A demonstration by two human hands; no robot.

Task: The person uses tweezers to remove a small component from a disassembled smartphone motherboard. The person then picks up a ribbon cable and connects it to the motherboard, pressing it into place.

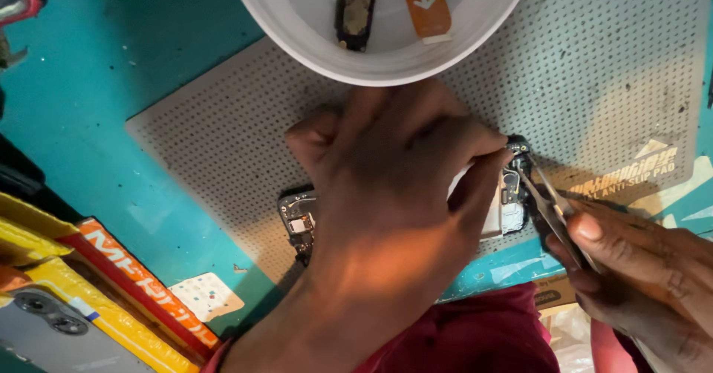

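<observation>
The teal tabletop (89, 106) carries a grey perforated anti-slip mat (609, 69), and near the top of the view a white round bowl (312, 46) sits on it, holding a small dark component (354, 13) and an orange flex strip (425, 3). At the lower left lie yellow and red boxes (111, 284), with a grey phone back (52, 328) showing its camera lenses.

In the middle of the mat lies an opened phone (297, 221), its internal boards exposed; most of it is hidden under the left hand (386, 195). That hand presses down on the phone, its fingers (475, 158) curled and closed over the body to hold it flat.

The right hand (646, 269) comes in from the lower right, its fingers pinched narrowly around metal tweezers (549, 198). The tweezer tips reach the phone's far right end, at or just beside a small dark part (518, 149) by the board's corner; whether the tips actually grip it cannot be told.

The step in hand seems to be picking at or seating a small part at that corner. The next move would call for a steady, fine touch of the tips, with the left hand keeping the phone from sliding.
</observation>
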